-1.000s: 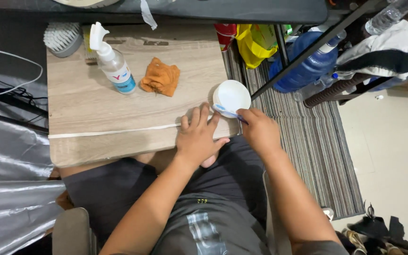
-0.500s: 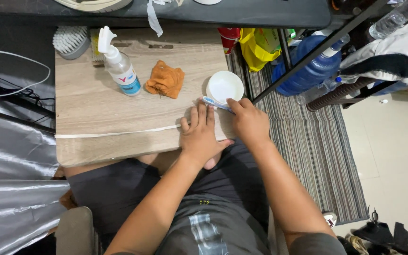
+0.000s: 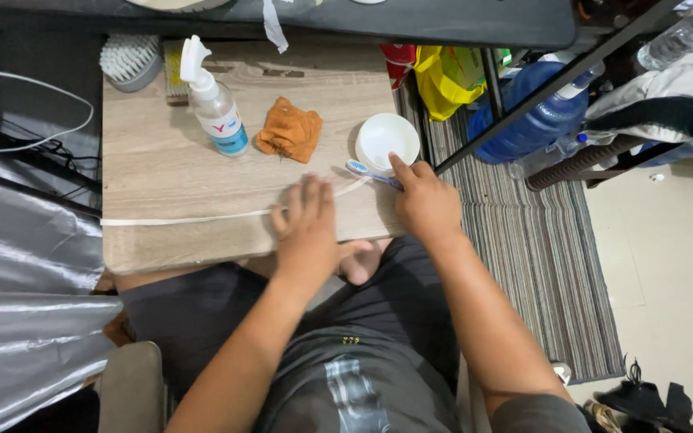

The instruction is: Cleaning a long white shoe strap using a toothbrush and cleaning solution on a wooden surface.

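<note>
1. A brush (image 3: pixel 130 62) lies at the counter's (image 3: pixel 162 176) far left corner.
2. A spray bottle (image 3: pixel 212 100) stands right of it, with an orange cloth (image 3: pixel 289 135) beside that.
3. The left hand (image 3: pixel 308 232) lies flat on the counter's near edge, fingers spread, holding nothing.
4. A white bowl (image 3: pixel 387 138) sits near the right edge.
5. The right hand (image 3: pixel 425 200) pinches a toothbrush (image 3: pixel 370 172) just below the bowl, its head pointing left over the counter.

- Bench (image 3: pixel 162 172) centre-left bare: open passage.
- Far edge crowded: brush (image 3: pixel 130 60), spray bottle (image 3: pixel 214 108), orange cloth (image 3: pixel 289 132).
- White bowl (image 3: pixel 387 138) and toothbrush (image 3: pixel 370 172) block right corner.
</note>
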